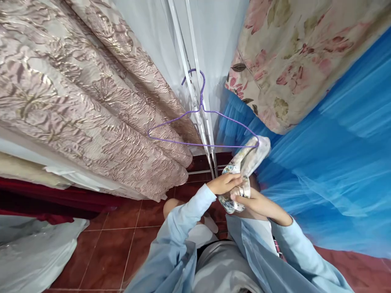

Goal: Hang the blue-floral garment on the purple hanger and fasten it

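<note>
A bunched piece of floral fabric, white with flower prints, loops over the right end of a thin purple clothes hanger. Below that end, my left hand presses its fingers on the gathered cloth from the left. My right hand grips the same bundle from the right, its thumb on top and its other fingers mostly hidden beneath. The hanger's hook points up in front of white metal bars; what supports it, I cannot tell.
On the left hangs a pink-gold embossed dress. A floral garment and a blue tulle skirt hang on the right. White rack bars run down the middle. Red floor tiles and a plastic-covered item are below.
</note>
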`<state>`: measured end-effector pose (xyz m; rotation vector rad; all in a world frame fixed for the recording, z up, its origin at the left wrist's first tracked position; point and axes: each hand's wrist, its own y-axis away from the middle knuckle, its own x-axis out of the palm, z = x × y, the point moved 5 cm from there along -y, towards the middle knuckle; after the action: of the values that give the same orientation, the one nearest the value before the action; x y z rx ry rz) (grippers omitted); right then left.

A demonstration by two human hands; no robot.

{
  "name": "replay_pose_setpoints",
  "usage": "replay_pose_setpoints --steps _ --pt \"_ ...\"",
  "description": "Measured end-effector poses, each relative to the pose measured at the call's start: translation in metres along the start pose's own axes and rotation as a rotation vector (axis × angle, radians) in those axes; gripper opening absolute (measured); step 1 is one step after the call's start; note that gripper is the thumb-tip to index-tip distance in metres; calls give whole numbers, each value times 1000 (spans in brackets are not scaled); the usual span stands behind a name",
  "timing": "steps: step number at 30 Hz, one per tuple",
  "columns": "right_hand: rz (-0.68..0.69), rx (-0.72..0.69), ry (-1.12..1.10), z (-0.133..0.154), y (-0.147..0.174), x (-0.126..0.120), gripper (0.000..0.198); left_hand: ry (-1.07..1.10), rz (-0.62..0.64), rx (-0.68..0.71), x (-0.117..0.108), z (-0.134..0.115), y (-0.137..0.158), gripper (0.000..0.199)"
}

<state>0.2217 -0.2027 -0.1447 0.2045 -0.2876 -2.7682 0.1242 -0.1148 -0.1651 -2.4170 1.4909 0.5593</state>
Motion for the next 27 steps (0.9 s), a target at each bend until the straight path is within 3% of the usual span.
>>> replay_pose_setpoints --steps 5,9,11,15,17,21,24,27 --pt "-87 -11 181 39 22 -57 31 11 -5 -70 -3 23 31 55" --pt "-229 -143 312 82 30 -96 15 -26 -253 -160 -24 24 63 36" --pt "-369 -255 344 101 25 -113 16 -21 -379 -185 -35 22 76 36" --pt "-865 -547 357 130 -1 -157 15 127 -608 -226 -62 14 100 51" --pt "-977 -640 360 138 -28 -177 12 195 -725 -221 -76 4 111 55" --pt "-838 -756 406 154 -101 -200 16 284 -733 -200 -89 -29 121 49" --pt "-763 -660 406 154 -150 -207 17 263 -678 -175 -94 -48 125 35" --pt "-751 -609 406 146 -172 -207 21 27 -685 -187 -109 -51 136 17"
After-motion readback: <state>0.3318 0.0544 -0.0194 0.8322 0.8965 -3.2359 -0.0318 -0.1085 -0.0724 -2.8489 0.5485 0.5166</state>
